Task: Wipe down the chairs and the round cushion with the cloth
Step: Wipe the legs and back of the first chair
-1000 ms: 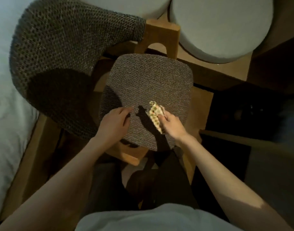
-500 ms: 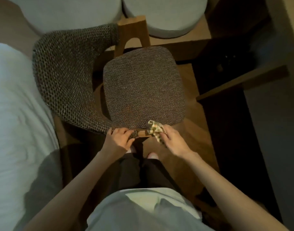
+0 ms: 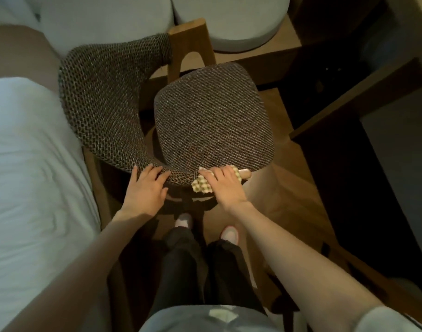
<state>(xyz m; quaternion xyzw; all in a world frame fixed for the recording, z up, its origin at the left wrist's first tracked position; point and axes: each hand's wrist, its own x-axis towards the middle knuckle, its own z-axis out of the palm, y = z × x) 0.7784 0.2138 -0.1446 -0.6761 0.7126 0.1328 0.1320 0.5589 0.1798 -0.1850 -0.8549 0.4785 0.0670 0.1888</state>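
A wooden chair with a grey-brown woven seat (image 3: 212, 118) and a curved mesh backrest (image 3: 102, 101) stands in front of me. My right hand (image 3: 225, 185) presses a yellow-and-white checked cloth (image 3: 201, 186) flat against the near wooden end of the chair's frame, where the backrest ends. My left hand (image 3: 146, 188) lies with fingers spread on the near end of the backrest, holding nothing. Two pale round cushions (image 3: 231, 22) (image 3: 104, 20) sit behind the chair on a wooden ledge.
A bed with white sheets (image 3: 30, 188) runs along the left, close to the chair. A dark wooden desk or shelf (image 3: 358, 92) fills the right side. My legs and shoes (image 3: 229, 234) stand on the wooden floor just below the chair.
My right hand has flattened the cloth onto the chair's near wooden end, no longer pinching it in the fingertips. My left hand has opened and spread over the backrest's end. The view has shifted.
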